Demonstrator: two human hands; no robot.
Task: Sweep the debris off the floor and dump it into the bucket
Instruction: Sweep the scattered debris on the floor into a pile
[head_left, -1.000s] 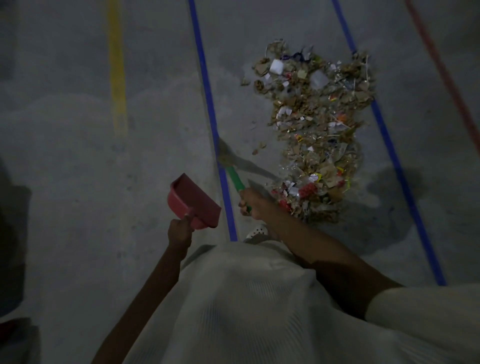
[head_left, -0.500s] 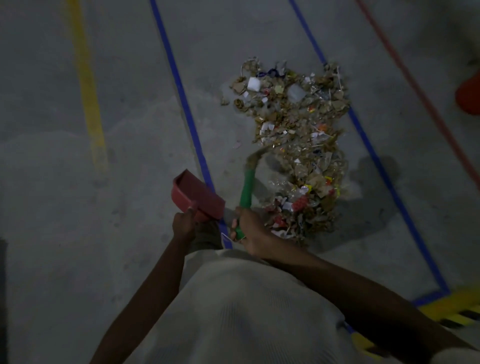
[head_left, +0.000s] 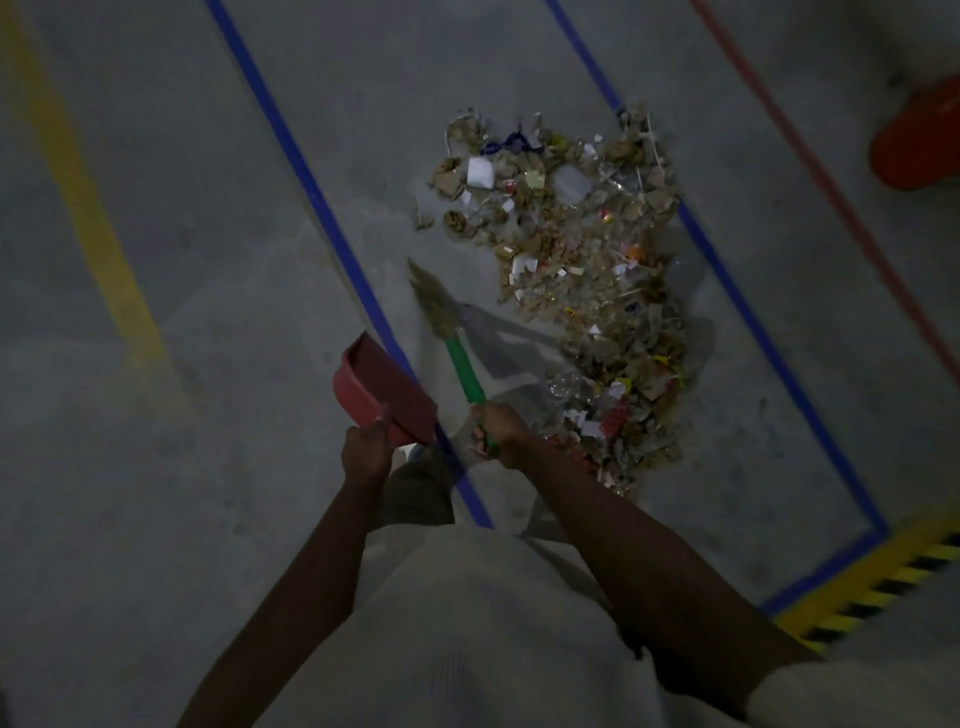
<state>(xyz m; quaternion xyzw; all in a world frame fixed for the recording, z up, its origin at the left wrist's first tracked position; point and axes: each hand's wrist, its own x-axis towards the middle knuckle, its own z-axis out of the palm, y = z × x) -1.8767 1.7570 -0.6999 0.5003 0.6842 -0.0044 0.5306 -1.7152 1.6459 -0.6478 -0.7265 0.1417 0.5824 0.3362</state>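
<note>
A long pile of debris (head_left: 582, 270), paper scraps, cardboard bits and plastic, lies on the grey concrete floor between two blue lines. My right hand (head_left: 496, 428) grips the green handle of a small broom (head_left: 462, 366); its straw head points up-left, just left of the pile. My left hand (head_left: 366, 452) holds a red dustpan (head_left: 382, 389) by its handle, raised left of the broom. An orange-red bucket (head_left: 919, 140) shows partly at the right edge.
Blue tape lines (head_left: 311, 187) run diagonally across the floor, with a yellow line (head_left: 98, 228) at left and a red line (head_left: 810, 156) at right. A yellow-black hazard stripe (head_left: 878, 587) crosses the lower right corner. My foot (head_left: 421, 483) stands on the near blue line.
The broom head swung left, away from the pile's edge. The view shifted, bringing more of the bucket and the hazard stripe into sight. The dustpan stays raised in my left hand.
</note>
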